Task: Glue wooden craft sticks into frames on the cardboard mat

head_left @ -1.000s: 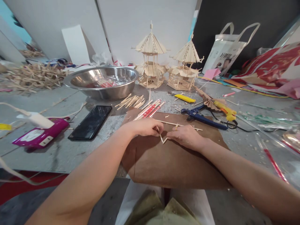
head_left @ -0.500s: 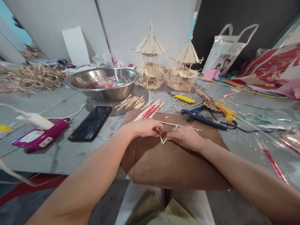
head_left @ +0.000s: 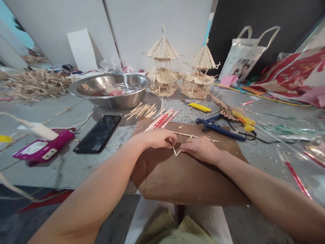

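Over a brown board (head_left: pixel 177 179), my left hand (head_left: pixel 159 138) pinches a thin wooden stick (head_left: pixel 174 150) that slants down toward me. Its lower end meets a second short stick (head_left: pixel 178 153), forming a V. The far end of that second stick lies under the fingers of my right hand (head_left: pixel 200 148), which has a ring on one finger and is closed on it. Behind both hands a longer wooden stick (head_left: pixel 186 134) lies across the board. Several sticks with red and white wrappers (head_left: pixel 164 119) rest at the board's back edge.
Two pagoda models (head_left: pixel 164 81) made of sticks stand at the back beside a steel bowl (head_left: pixel 109 98). A black phone (head_left: pixel 98 134) and purple power strip (head_left: pixel 45 145) lie left. Blue pliers (head_left: pixel 219 129), a yellow cutter (head_left: pixel 200 107) and a yellow glue gun (head_left: pixel 243 119) lie right.
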Motion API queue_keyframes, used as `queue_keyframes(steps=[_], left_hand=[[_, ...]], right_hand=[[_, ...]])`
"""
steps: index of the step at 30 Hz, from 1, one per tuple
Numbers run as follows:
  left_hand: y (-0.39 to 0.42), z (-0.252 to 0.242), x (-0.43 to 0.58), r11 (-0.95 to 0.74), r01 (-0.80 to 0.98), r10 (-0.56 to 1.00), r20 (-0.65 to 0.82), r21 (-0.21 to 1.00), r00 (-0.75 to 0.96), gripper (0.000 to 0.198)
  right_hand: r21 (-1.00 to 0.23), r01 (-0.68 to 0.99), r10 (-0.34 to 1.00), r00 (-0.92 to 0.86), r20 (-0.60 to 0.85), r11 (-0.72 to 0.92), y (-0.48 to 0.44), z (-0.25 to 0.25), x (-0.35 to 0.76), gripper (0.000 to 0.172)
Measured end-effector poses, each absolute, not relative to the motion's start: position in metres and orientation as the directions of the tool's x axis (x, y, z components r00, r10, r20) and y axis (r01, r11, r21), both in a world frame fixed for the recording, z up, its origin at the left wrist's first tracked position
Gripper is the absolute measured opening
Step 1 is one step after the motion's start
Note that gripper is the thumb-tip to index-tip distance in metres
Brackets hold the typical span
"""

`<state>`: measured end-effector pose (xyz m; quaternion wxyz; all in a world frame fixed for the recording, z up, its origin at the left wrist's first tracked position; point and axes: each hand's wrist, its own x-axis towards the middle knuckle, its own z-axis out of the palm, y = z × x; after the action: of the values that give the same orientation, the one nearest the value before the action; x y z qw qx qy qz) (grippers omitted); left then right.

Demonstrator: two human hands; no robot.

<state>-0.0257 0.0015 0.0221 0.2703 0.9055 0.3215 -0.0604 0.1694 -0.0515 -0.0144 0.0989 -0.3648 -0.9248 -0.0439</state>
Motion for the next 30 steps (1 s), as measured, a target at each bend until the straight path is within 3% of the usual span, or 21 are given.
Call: queue_keyframes(steps=[30], left_hand=[[0.0003,0.023,-0.0253,-0.644,0.615,0.55,-0.283,0.455,0.786,0.01]], right_hand=[[0.014,0.677,0.66,-0.72,0.215,0.735,-0.0516,-0.014,0.1695,0.025]])
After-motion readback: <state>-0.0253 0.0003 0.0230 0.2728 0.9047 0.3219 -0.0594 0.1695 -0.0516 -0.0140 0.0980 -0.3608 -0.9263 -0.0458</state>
